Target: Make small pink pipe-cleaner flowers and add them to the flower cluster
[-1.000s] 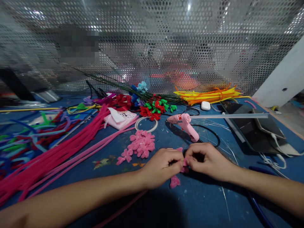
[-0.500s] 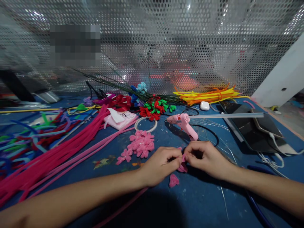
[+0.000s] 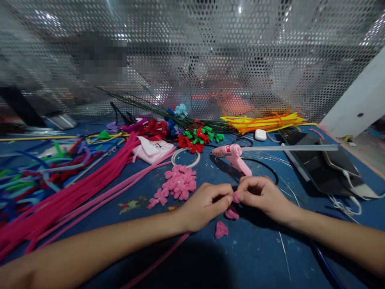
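Note:
My left hand and my right hand meet fingertip to fingertip over the blue table. Between them they pinch a small pink pipe-cleaner piece, mostly hidden by the fingers. Two pink petal loops lie just below: one under the hands, another nearer me. A cluster of finished pink flowers lies left of my left hand. The pink glue gun rests just beyond my right hand, a clear glue stick projecting to the right.
Long pink pipe cleaners fan across the left side. Red and green flowers, a white ring, yellow and orange stems, a white earbud case, a tablet and phone lie farther back. A perforated metal screen closes the rear.
Both hands have lifted slightly away from me with the pink piece. One petal loop that sat under the fingers now lies free on the table.

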`<state>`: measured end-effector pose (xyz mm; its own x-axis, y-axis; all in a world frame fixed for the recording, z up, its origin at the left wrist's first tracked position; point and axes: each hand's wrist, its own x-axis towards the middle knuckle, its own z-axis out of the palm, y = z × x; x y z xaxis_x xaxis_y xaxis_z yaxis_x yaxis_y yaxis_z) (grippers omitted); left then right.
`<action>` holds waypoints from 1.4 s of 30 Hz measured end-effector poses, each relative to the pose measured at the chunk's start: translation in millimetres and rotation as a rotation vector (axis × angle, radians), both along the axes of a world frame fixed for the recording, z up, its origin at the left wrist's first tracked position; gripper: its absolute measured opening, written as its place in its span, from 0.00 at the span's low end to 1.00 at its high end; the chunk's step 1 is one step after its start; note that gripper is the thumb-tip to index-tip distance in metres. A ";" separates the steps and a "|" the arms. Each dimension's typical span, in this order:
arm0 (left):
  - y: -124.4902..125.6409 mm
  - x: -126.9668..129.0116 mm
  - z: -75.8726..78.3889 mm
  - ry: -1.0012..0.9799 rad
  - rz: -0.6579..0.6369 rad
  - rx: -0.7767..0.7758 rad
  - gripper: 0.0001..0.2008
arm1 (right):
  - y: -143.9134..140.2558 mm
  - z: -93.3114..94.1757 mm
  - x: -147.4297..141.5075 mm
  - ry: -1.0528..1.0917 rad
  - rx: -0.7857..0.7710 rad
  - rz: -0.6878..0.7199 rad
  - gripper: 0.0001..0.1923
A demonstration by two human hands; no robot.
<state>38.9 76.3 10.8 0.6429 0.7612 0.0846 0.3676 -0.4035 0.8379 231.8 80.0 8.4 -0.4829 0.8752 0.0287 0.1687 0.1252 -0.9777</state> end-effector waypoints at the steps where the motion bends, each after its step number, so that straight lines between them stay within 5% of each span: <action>1: -0.4 0.1 -0.5 0.005 0.013 0.001 0.14 | -0.2 -0.1 -0.5 -0.015 0.002 -0.008 0.12; 9: -3.2 2.6 -1.2 0.083 0.063 0.070 0.14 | -0.4 -1.2 -0.9 -0.116 0.025 -0.085 0.12; 23: -7.7 2.0 -3.9 0.177 0.020 0.313 0.11 | 3.1 2.1 1.1 0.060 -0.126 0.100 0.17; 31: -9.9 0.9 -1.8 0.155 0.034 0.312 0.12 | -9.2 5.4 0.2 -0.145 0.276 0.183 0.17; 36: -7.8 0.4 0.1 0.084 -0.089 0.264 0.12 | -10.8 7.7 1.0 -0.118 0.236 0.227 0.21; 42: 3.3 -0.5 -1.2 -0.167 0.089 0.016 0.13 | -10.3 3.2 2.5 -0.198 0.445 0.046 0.14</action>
<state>38.4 79.5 9.6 0.5491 0.8122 0.1970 0.2583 -0.3891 0.8842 234.3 69.7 11.6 -0.5546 0.7766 0.2988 0.3310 0.5353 -0.7771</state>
